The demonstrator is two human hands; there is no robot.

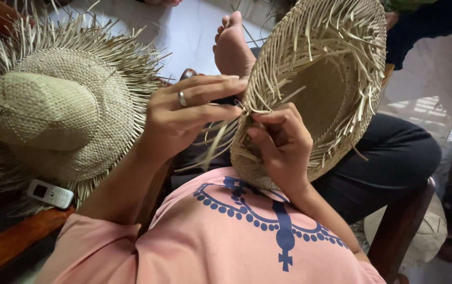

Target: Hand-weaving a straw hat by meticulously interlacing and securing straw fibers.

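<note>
Head view: the left hand [192, 113] and right hand [278, 139] are pinching loose straw ends [226, 137] at the brim of an unfinished straw hat [315, 89] resting on the lap. Judged step: weaving the brim edge. Next move is calling for tucking each strand tightly. A finished hat [52, 110] and a small phone [51, 193] are lying at left.
</note>
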